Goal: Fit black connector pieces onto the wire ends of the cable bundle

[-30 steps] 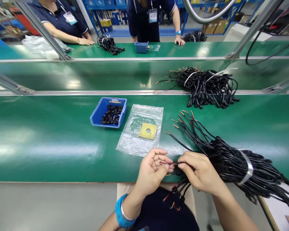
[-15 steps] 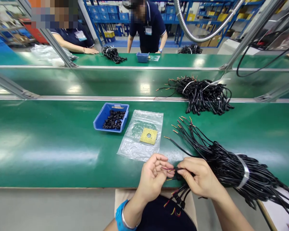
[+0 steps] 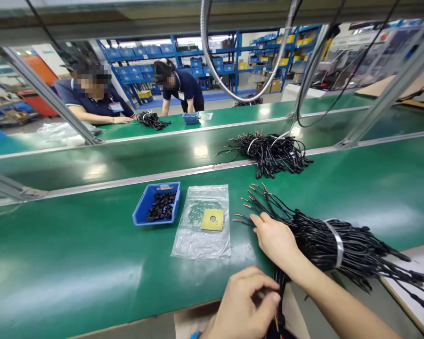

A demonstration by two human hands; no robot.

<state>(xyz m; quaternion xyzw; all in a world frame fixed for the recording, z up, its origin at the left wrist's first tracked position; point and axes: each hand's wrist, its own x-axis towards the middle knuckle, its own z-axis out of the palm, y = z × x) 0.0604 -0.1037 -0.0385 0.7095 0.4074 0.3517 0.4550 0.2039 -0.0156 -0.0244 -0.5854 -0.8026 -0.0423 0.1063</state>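
Handling black cables: partway, as a judgement; a thick bundle of black sheathed cables (image 3: 314, 235) under a white strap (image 3: 335, 242) lies right of the right grip (image 3: 275, 238), orange-tipped wire ends (image 3: 247, 205) fanned at and beyond its fingertips, so plenty seems left; how many are done cannot be told.
Right grip: fingers bent, nearly together, at the loose ends; whether they pinch one is hidden.
Left grip (image 3: 249, 301): thumb and forefinger curled toward each other beside dark cables (image 3: 281, 282); whether it grasps one cannot be told.
Glossy green surface (image 3: 92, 263): ahead of the left grip, a clear plastic bag (image 3: 187, 245) beneath a square yellow pad (image 3: 208, 223); farther left, a blue plastic bin (image 3: 138, 214) holding small black pieces (image 3: 160, 207).
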